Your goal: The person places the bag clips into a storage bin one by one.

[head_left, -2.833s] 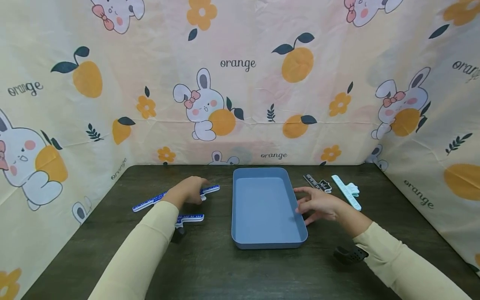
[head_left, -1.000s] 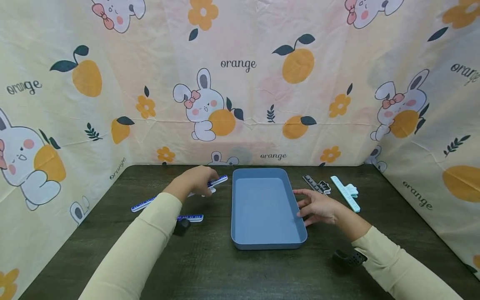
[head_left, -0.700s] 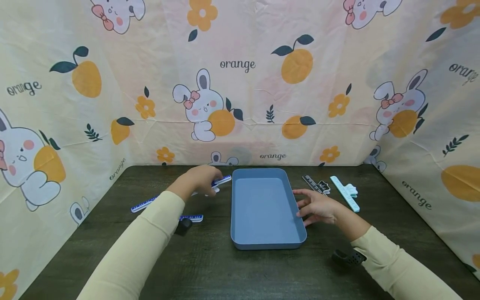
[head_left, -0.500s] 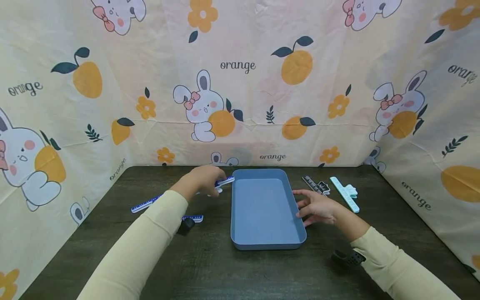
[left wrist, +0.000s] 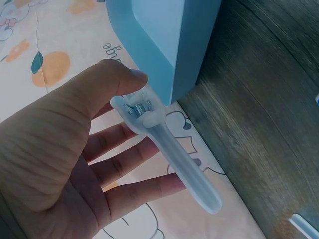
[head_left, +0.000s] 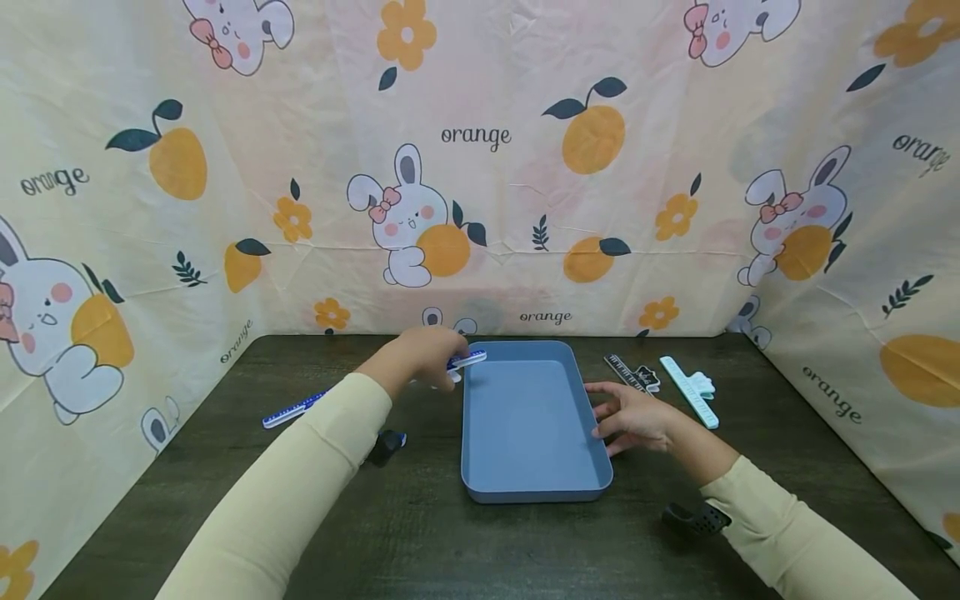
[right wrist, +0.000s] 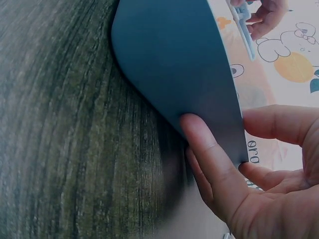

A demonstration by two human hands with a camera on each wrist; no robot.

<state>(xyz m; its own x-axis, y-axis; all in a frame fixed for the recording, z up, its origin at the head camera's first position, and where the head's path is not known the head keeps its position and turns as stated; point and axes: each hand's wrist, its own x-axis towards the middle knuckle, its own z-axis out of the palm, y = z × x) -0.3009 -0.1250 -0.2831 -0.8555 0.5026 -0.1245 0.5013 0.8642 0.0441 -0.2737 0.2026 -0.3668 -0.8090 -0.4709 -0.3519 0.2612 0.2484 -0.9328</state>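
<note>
Clip (left wrist: 180,162) seems pinched midway in left grip (head_left: 422,357)

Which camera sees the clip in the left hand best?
The left wrist view: the clip is close, and even its spring shows. The head view shows its blue-and-white end past the left hand; the right wrist view, just part near the top.

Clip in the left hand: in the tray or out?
Out. The left hand holds the blue-and-white clip aloft; in the head view its tip overlaps the left rim of the tray.
</note>
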